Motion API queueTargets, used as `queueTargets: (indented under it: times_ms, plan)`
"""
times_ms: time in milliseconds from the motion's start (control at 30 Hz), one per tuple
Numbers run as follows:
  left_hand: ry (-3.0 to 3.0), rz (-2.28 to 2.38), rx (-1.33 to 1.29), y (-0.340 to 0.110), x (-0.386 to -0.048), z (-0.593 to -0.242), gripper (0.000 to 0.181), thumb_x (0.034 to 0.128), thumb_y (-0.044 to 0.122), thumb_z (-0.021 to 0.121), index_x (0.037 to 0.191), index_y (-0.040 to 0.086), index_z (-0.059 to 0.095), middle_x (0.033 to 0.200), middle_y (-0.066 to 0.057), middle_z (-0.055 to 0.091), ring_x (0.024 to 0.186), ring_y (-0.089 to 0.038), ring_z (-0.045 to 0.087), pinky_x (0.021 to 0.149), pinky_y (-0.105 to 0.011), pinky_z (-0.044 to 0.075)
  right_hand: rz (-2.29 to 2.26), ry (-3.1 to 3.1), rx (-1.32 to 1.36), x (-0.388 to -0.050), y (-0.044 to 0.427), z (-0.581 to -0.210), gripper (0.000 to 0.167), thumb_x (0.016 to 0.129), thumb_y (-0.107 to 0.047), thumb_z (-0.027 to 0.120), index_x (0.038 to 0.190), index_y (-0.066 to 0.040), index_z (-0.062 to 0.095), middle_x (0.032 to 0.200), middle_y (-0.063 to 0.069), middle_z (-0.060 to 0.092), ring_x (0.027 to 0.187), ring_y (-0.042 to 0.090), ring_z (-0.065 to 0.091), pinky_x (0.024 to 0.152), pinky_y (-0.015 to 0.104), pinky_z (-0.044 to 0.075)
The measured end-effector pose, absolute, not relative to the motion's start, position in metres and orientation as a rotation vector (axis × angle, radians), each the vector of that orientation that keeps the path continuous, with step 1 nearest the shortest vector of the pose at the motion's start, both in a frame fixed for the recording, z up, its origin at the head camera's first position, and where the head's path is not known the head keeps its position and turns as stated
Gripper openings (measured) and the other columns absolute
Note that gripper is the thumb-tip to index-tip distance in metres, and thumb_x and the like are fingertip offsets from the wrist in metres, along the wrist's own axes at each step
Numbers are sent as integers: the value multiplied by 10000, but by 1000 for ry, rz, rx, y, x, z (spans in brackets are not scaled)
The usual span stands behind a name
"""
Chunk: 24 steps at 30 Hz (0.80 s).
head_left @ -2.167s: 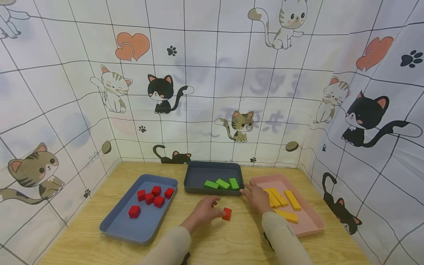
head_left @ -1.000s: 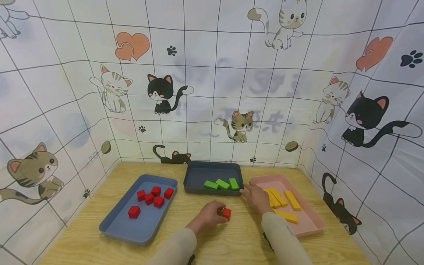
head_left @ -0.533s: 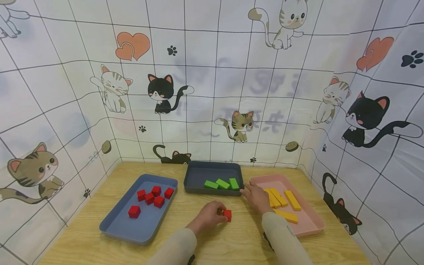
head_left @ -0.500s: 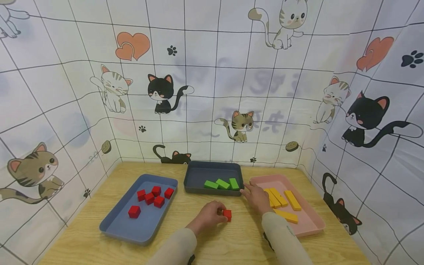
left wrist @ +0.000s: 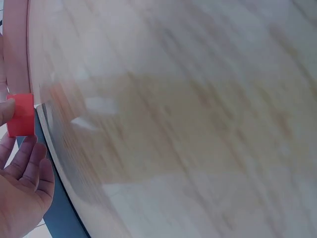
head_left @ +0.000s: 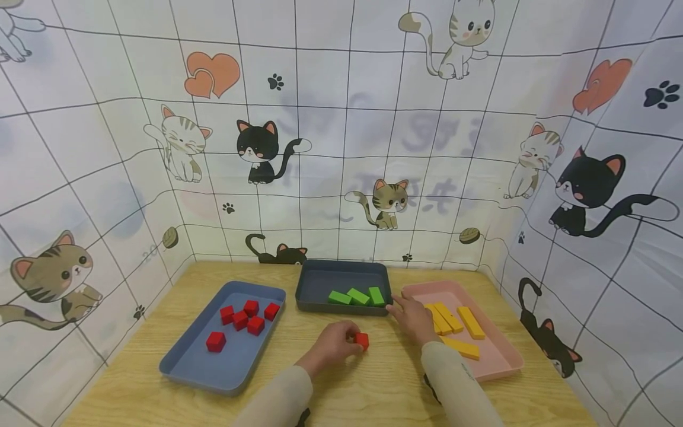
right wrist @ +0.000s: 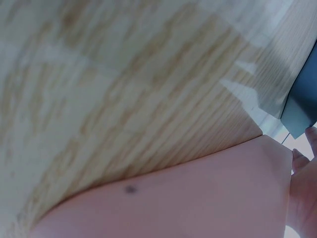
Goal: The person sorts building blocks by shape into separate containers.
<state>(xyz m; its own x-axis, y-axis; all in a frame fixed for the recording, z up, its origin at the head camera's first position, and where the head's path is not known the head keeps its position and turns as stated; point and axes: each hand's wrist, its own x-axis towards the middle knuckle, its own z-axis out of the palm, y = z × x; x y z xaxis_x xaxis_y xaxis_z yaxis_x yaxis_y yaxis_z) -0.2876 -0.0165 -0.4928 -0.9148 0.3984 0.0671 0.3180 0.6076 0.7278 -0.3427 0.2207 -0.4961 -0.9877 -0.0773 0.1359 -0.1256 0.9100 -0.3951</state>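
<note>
My left hand [head_left: 333,345] pinches a red cube [head_left: 362,341] between thumb and fingers over the middle of the table. In the left wrist view the cube [left wrist: 22,116] sits at the fingertips, with the other fingers [left wrist: 34,161] loosely bent. My right hand [head_left: 413,317] lies at the near left part of the pink tray [head_left: 501,360], its fingers reaching to the right corner of the dark grey tray [head_left: 320,308]. Nothing is seen in that hand. At the right edge of the right wrist view, its fingertips [right wrist: 311,134] meet the dark tray [right wrist: 302,104].
To the left stands a blue tray [head_left: 213,373] with several red cubes [head_left: 240,320]. Green blocks [head_left: 358,296] lie in the dark tray, and several yellow blocks [head_left: 471,322] in the pink one. Behind the wooden table [head_left: 373,391] hangs a cat-print cloth [head_left: 331,136].
The left hand first reached the red cube and took hold of it. In the last half second, hand and cube moved slightly left and away from me. The right hand stayed still.
</note>
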Motion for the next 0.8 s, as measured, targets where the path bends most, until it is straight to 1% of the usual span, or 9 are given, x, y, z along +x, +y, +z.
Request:
queueTargets:
  times_ms: [200,433,600,800]
  plan:
    - [2722,1231,595,-23,-288,-490,251,821,157,794,1040,92,692,947,18,665,840,-150,565,816,-381,490,607,-2946,167,-342,220,-497,507,1023,-385,534,1427,-80,541,1531,261,352,1319,476,434,968,692,354]
    - [2719,1261,539,-32,-290,-487,253,851,180,778,1072,94,688,951,26,653,844,-155,557,799,-386,492,625,-2935,178,-339,220,-496,514,1022,-387,532,1428,-72,538,1529,263,353,1312,477,442,964,691,359]
    - [2777,1255,542,-37,-290,-486,252,857,208,777,1064,99,686,925,25,641,819,-160,536,740,-352,469,632,-2934,182,-339,221,-497,521,1022,-398,526,1430,-73,536,1532,261,350,1310,475,445,962,695,357]
    - [2805,1286,513,-45,-289,-486,269,863,249,773,1068,102,680,923,42,650,824,-156,533,735,-340,458,629,-2932,181,-341,222,-499,519,1023,-400,524,1427,-74,540,1528,264,354,1310,478,443,967,695,353]
